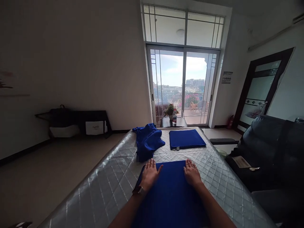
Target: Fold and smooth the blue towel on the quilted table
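Note:
A smooth blue cloth (169,193), probably a garment, lies flat in front of me on the quilted silver cover (111,180). On its far left corner rests my left hand (151,172), palm down, fingers stretched and thumb apart. My right hand (191,172) lies flat on the far right corner, its fingers extended too. Neither hand grips anything. Beyond my left hand is a crumpled blue garment (148,141). A neatly folded blue cloth (187,138) with a small white tag at its near edge sits farther back on the right. My forearms hide parts of the cloth's sides.
A black chair (258,148) holding a paper card (241,161) stands close on the right. Behind the covered surface, a small dark table (166,123) bears a plant (171,110) and a bottle (174,117). A black rack (78,118) stands by the left wall.

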The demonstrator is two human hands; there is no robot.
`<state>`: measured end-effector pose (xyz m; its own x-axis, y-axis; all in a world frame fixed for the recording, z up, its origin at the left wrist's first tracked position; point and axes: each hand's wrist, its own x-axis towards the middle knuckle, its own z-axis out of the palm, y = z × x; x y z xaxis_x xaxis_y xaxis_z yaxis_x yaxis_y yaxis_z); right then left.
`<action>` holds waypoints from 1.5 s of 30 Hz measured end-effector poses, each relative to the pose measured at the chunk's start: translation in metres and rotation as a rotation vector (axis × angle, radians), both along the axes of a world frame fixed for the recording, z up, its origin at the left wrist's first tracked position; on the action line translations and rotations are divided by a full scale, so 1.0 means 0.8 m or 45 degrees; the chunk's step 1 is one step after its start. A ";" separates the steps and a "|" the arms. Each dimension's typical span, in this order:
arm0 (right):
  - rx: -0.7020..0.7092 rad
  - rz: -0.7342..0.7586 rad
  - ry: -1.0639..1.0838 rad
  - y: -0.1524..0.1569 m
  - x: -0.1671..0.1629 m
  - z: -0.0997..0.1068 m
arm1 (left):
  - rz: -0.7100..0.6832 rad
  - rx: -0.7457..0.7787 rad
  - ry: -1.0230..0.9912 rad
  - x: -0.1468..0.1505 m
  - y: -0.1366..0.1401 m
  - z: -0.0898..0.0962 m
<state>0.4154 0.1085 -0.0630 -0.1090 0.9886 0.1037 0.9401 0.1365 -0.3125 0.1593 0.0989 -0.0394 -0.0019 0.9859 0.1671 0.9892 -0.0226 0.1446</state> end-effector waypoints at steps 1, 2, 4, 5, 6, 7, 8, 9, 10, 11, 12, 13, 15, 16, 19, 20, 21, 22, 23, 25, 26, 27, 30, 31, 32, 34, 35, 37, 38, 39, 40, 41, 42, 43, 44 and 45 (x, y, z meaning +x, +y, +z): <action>0.007 -0.001 0.004 0.000 0.001 -0.001 | -0.075 0.009 -0.013 0.028 -0.001 0.003; 0.014 0.002 0.005 -0.001 0.001 -0.002 | -0.165 0.012 -0.029 0.059 -0.003 0.005; 0.024 0.018 -0.005 -0.002 0.004 -0.003 | -0.335 0.014 -0.068 0.121 -0.006 0.005; 0.025 0.028 -0.015 -0.003 0.005 -0.004 | -0.406 0.017 -0.087 0.148 -0.008 0.003; 0.023 0.037 -0.029 -0.003 0.006 -0.004 | -0.456 0.023 -0.106 0.169 -0.009 0.001; 0.020 0.043 -0.042 -0.004 0.007 -0.004 | -0.490 0.031 -0.124 0.185 -0.010 -0.001; 0.017 0.045 -0.054 -0.004 0.008 -0.004 | -0.511 0.038 -0.140 0.193 -0.010 -0.003; 0.014 0.043 -0.062 -0.004 0.008 -0.004 | -0.521 0.044 -0.151 0.196 -0.010 -0.005; 0.011 0.038 -0.065 -0.004 0.008 -0.003 | -0.526 0.046 -0.157 0.192 -0.010 -0.007; 0.010 0.033 -0.064 -0.003 0.007 -0.003 | -0.526 0.044 -0.157 0.183 -0.009 -0.009; 0.008 0.028 -0.058 -0.003 0.006 -0.002 | -0.521 0.038 -0.153 0.170 -0.008 -0.011; 0.005 0.022 -0.051 -0.002 0.005 -0.002 | -0.506 0.030 -0.144 0.154 -0.007 -0.014; -0.007 0.013 -0.037 0.000 0.003 -0.001 | -0.445 0.013 -0.117 0.115 -0.006 -0.018; -0.015 0.010 -0.033 0.001 0.003 0.000 | -0.402 0.007 -0.099 0.093 -0.006 -0.019; -0.041 0.005 -0.031 0.001 0.002 0.002 | -0.260 -0.007 -0.040 0.025 -0.006 -0.026; -0.048 0.004 -0.032 0.001 0.002 0.003 | -0.219 -0.008 -0.019 0.004 -0.006 -0.028; -0.055 0.000 -0.034 0.001 0.001 0.003 | -0.186 -0.006 0.002 -0.014 -0.006 -0.031; -0.061 -0.003 -0.036 0.001 0.001 0.004 | -0.156 -0.001 0.021 -0.029 -0.006 -0.034; -0.067 -0.007 -0.039 0.000 0.001 0.004 | -0.128 0.008 0.038 -0.040 -0.006 -0.036; -0.075 -0.013 -0.048 -0.001 -0.001 0.006 | -0.084 0.027 0.061 -0.053 -0.005 -0.041; -0.079 -0.014 -0.054 -0.001 -0.001 0.007 | -0.068 0.036 0.068 -0.055 -0.005 -0.043; -0.083 -0.015 -0.062 -0.002 -0.002 0.008 | -0.057 0.043 0.070 -0.055 -0.005 -0.044; -0.098 -0.022 -0.094 -0.005 -0.005 0.012 | -0.052 0.054 0.064 -0.051 -0.006 -0.044; -0.102 -0.024 -0.104 -0.006 -0.006 0.013 | -0.054 0.056 0.060 -0.051 -0.007 -0.043; -0.105 -0.025 -0.114 -0.008 -0.007 0.015 | -0.057 0.057 0.057 -0.051 -0.008 -0.042; -0.104 -0.021 -0.128 -0.010 -0.009 0.020 | -0.064 0.064 0.055 -0.052 -0.011 -0.040; -0.099 -0.018 -0.133 -0.011 -0.010 0.023 | -0.065 0.069 0.056 -0.053 -0.012 -0.039; -0.086 -0.013 -0.139 -0.015 -0.012 0.028 | -0.065 0.081 0.056 -0.054 -0.013 -0.037; -0.078 -0.012 -0.141 -0.018 -0.013 0.031 | -0.066 0.085 0.055 -0.055 -0.014 -0.036; -0.071 -0.011 -0.142 -0.021 -0.013 0.033 | -0.068 0.088 0.053 -0.055 -0.014 -0.035; -0.066 -0.009 -0.143 -0.026 -0.013 0.034 | -0.070 0.091 0.050 -0.055 -0.014 -0.034; -0.062 -0.005 -0.143 -0.032 -0.013 0.035 | -0.072 0.095 0.046 -0.054 -0.015 -0.034; -0.060 0.000 -0.143 -0.038 -0.013 0.035 | -0.072 0.099 0.040 -0.053 -0.015 -0.034; -0.061 0.006 -0.142 -0.045 -0.012 0.033 | -0.070 0.104 0.032 -0.052 -0.015 -0.034; -0.064 0.012 -0.140 -0.052 -0.011 0.031 | -0.067 0.109 0.025 -0.051 -0.015 -0.034; -0.068 0.015 -0.137 -0.059 -0.010 0.028 | -0.063 0.113 0.017 -0.050 -0.015 -0.035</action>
<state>0.4074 0.0611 -0.0403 -0.1287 0.9910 0.0377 0.9669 0.1338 -0.2171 0.1192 0.0870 -0.0675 0.0492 0.9662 0.2532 0.9884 -0.0835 0.1265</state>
